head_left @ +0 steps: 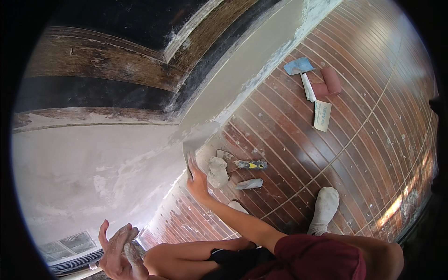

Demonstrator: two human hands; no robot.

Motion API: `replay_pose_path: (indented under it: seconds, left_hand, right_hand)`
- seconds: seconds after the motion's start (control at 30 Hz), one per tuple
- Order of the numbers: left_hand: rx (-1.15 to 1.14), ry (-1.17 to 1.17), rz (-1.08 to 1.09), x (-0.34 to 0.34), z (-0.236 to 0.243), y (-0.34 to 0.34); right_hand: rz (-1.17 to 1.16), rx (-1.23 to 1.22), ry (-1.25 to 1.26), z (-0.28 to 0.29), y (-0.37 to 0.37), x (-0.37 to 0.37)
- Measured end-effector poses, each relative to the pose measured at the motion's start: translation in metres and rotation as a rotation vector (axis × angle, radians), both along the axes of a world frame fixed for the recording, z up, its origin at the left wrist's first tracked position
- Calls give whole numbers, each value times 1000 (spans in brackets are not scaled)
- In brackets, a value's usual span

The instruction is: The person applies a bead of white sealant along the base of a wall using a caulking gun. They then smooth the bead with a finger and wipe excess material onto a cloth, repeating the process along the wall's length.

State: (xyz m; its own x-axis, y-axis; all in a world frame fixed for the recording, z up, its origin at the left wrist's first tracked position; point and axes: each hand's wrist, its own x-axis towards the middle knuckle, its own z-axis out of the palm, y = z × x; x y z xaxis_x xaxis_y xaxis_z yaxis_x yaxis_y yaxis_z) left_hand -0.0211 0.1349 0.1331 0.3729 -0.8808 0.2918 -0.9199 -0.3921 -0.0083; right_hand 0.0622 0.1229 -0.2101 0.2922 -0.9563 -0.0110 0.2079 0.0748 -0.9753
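Note:
My right hand [198, 183] reaches to the foot of the pale wall [107, 172]. Its fingers close on a thin, flat grey scraper [189, 173], its edge at the wall base and mostly hidden by the fingers. Just right of it lies a whitish heap of putty [217, 172]. A tool with a yellow and dark handle [252, 164] lies beside the heap, and below it a grey, putty-smeared piece [249, 184]. At the lower left, my left hand [119, 252] is raised, thumb apart from curved fingers coated in grey putty. No separate object shows in it.
Farther right on the striped reddish tile floor [354, 154] lie a blue flat piece [299, 66] with a white handle, reddish rolls [331, 80] and a pale printed card [322, 115]. A socked foot [324, 210] stands near me. Worn wooden trim [98, 58] runs above the wall; a vent [70, 247] sits lower left.

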Motion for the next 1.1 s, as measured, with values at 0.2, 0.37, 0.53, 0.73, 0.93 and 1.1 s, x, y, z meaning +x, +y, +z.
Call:
replay_pose_path:
  seconds: [0.2, 0.37, 0.53, 0.73, 0.93, 1.1]
  left_hand:
    - [-47, 27, -37, -4, 0, -1]
    - [-51, 88, -39, -9, 3, 13]
    - [-78, 99, 18, -9, 7, 26]
    - [-48, -8, 135, -8, 9, 43]
    - [15, -130, 223, -20, 19, 58]
    - [32, -164, 286, -27, 21, 62]
  right_hand:
    - [207, 933, -177, -19, -44, -89]
    - [-460, 486, -409, -29, -188, -140]
    - [-715, -91, -3, -18, -349, -140]
    - [-553, -138, 222, -16, -313, -68]
    - [-425, -262, 96, -13, -118, 29]
    - [-130, -176, -75, 19, 17, 38]
